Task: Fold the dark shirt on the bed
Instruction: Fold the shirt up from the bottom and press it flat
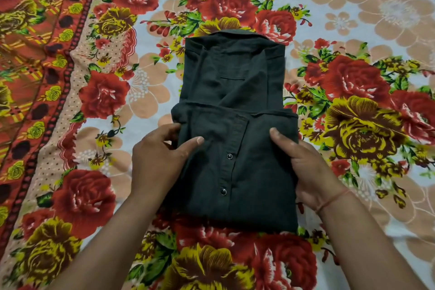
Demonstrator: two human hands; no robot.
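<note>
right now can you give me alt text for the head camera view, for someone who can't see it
A person's left hand and right hand grip the two sides of a partly folded dark shirt, its near half doubled over with two snap buttons showing. The collar points away from the camera, and the shirt lies on a bedsheet printed with red and yellow roses.

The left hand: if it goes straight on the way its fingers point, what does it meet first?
The left hand points up and right, so it would slide first over the dark shirt, toward the lower fold's top edge. Height above the cloth is unclear.
</note>
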